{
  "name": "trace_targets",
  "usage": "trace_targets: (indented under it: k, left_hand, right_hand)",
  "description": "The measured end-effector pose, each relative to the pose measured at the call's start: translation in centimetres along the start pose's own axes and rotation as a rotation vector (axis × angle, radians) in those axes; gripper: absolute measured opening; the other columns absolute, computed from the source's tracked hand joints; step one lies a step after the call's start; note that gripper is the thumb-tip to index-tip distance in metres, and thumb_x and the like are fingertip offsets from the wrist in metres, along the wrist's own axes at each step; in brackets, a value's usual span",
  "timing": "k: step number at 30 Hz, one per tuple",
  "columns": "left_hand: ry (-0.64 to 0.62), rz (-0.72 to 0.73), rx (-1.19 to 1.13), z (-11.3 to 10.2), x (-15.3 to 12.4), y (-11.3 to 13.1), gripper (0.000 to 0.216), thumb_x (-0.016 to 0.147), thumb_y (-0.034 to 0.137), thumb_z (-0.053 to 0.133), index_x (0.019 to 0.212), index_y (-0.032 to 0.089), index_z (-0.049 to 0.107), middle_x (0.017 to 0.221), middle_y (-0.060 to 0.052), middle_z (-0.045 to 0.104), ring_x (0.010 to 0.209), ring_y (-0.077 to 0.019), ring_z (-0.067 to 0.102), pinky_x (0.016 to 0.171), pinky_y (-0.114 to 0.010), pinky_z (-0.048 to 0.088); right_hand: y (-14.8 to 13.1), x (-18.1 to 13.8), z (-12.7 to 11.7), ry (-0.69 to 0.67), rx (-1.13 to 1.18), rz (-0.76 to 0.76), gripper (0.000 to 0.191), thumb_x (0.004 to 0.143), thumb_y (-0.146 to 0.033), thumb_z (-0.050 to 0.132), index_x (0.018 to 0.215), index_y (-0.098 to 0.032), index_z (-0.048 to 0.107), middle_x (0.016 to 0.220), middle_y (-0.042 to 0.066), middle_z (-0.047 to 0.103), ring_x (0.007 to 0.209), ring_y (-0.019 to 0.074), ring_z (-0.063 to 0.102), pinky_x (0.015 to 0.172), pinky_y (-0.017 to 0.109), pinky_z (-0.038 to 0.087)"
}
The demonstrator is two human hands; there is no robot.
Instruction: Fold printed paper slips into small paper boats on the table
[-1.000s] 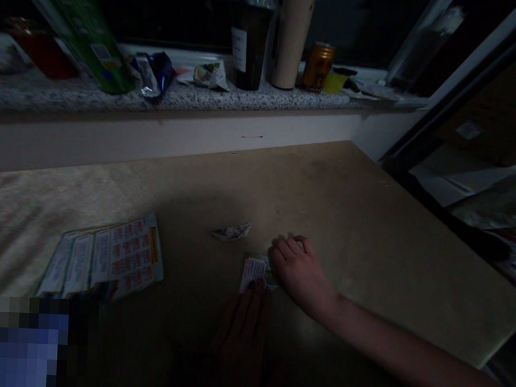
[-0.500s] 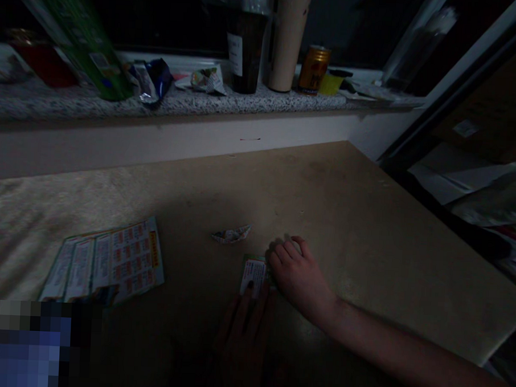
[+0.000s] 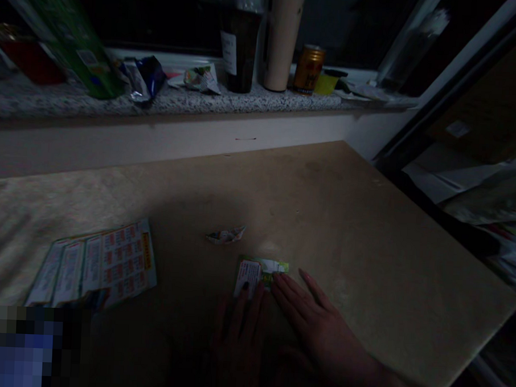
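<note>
A small printed sheet of paper [image 3: 249,271], white with green parts, lies on the table in front of me. My left hand [image 3: 239,324] rests on its near left part, fingers stretched out and dim in shadow. On the sheet's right side lie the fingertips of my right hand [image 3: 308,310], with the fingers straight and the thumb or edge finger apart. Just beyond the sheet sits a small folded paper boat [image 3: 226,235]. The near edge of the sheet is hidden under my hands.
Printed leaflets [image 3: 105,266] lie at the left of the table [image 3: 326,202]. On the granite sill [image 3: 180,103] stand a green container [image 3: 76,43], a dark cup [image 3: 242,56], a beige cylinder [image 3: 283,40], a gold can [image 3: 309,70] and crumpled wrappers [image 3: 145,77].
My right hand has gone from curled fingers at the sheet's right edge to straight fingers lying nearer to me, uncovering the sheet's green right part. My left hand stays on the sheet.
</note>
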State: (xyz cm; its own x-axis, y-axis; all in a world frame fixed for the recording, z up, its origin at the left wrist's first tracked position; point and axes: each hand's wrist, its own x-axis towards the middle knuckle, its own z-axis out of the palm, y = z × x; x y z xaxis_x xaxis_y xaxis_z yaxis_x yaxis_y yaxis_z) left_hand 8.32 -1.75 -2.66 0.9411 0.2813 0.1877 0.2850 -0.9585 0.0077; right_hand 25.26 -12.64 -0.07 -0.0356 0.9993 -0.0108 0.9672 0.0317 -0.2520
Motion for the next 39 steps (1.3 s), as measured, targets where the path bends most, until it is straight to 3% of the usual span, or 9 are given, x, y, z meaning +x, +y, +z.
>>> trace_targets:
  k: [4, 9, 15, 19, 23, 26, 30, 39]
  left_hand:
    - [0.025, 0.008, 0.023, 0.2, 0.1, 0.4, 0.062, 0.084, 0.050, 0.039, 0.132, 0.011, 0.045, 0.142, -0.012, 0.039, 0.126, -0.0304, 0.036, 0.104, -0.050, 0.013]
    - [0.114, 0.009, 0.036, 0.9, 0.2, 1.6, 0.053, 0.085, 0.032, 0.041, 0.131, 0.006, 0.044, 0.138, -0.013, 0.045, 0.127, -0.0233, 0.037, 0.107, -0.038, 0.021]
    - [0.141, 0.042, -0.057, 1.0, 0.5, 1.5, 0.065, 0.089, 0.032, 0.037, 0.143, 0.000, 0.018, 0.133, -0.016, 0.050, 0.125, -0.0237, 0.042, 0.100, -0.035, 0.035]
    - [0.170, -0.016, -0.063, 1.1, 0.6, 1.8, 0.062, 0.091, 0.022, 0.034, 0.145, 0.003, 0.009, 0.130, -0.013, 0.053, 0.119, -0.0208, 0.049, 0.099, -0.031, 0.037]
    - [0.161, -0.048, -0.012, 2.1, 0.3, 2.3, 0.058, 0.092, 0.014, 0.028, 0.145, 0.002, 0.007, 0.130, -0.013, 0.053, 0.119, -0.0213, 0.049, 0.098, -0.031, 0.038]
    - [0.160, -0.045, -0.003, 2.7, 0.1, 2.3, 0.057, 0.091, 0.010, 0.027, 0.145, 0.004, 0.008, 0.131, -0.012, 0.053, 0.120, -0.0202, 0.048, 0.098, -0.031, 0.038]
    - [0.187, -0.018, -0.011, 3.0, 0.0, 2.0, 0.057, 0.094, 0.019, 0.028, 0.145, 0.005, 0.009, 0.129, -0.012, 0.055, 0.117, -0.0202, 0.051, 0.100, -0.030, 0.037]
    - [0.226, -0.090, -0.005, 3.9, -0.1, 3.2, 0.057, 0.092, 0.014, 0.028, 0.145, 0.005, 0.011, 0.121, -0.011, 0.061, 0.112, -0.0196, 0.055, 0.103, -0.030, 0.034]
  right_hand:
    - [0.1, 0.4, -0.4, 0.001, 0.058, -0.014, 0.076, 0.082, -0.046, 0.056, 0.142, -0.010, 0.026, 0.146, 0.011, 0.030, 0.136, 0.0229, 0.024, 0.114, 0.045, 0.013]
    - [-0.3, 1.0, -1.2, 0.051, 0.064, 0.003, 0.057, 0.087, -0.032, 0.050, 0.138, -0.013, 0.035, 0.139, 0.010, 0.043, 0.132, 0.0217, 0.034, 0.112, 0.047, 0.022]
    - [-0.6, 1.0, -1.0, 0.082, 0.055, 0.035, 0.051, 0.088, -0.022, 0.046, 0.138, -0.016, 0.036, 0.138, 0.008, 0.045, 0.129, 0.0200, 0.039, 0.110, 0.047, 0.028]
    - [-0.4, 0.7, -0.7, 0.056, 0.072, 0.008, 0.055, 0.087, -0.028, 0.048, 0.137, -0.011, 0.035, 0.142, 0.010, 0.039, 0.134, 0.0233, 0.030, 0.112, 0.051, 0.020]
    - [-0.1, 0.5, -0.7, 0.039, 0.096, -0.048, 0.067, 0.086, -0.035, 0.050, 0.142, -0.008, 0.025, 0.147, 0.012, 0.028, 0.138, 0.0254, 0.017, 0.112, 0.054, 0.015]
    - [0.1, 0.6, -0.6, 0.010, 0.098, -0.062, 0.070, 0.085, -0.038, 0.051, 0.142, -0.008, 0.023, 0.147, 0.012, 0.029, 0.137, 0.0252, 0.018, 0.112, 0.052, 0.017]
    - [0.3, 0.8, -0.1, 0.012, 0.065, -0.086, 0.071, 0.083, -0.037, 0.052, 0.141, -0.006, 0.027, 0.144, 0.015, 0.033, 0.135, 0.0276, 0.025, 0.110, 0.053, 0.024]
    - [0.2, 1.0, 0.6, 0.095, 0.005, -0.087, 0.057, 0.085, -0.033, 0.049, 0.135, -0.007, 0.039, 0.138, 0.015, 0.043, 0.132, 0.0271, 0.033, 0.105, 0.054, 0.032]
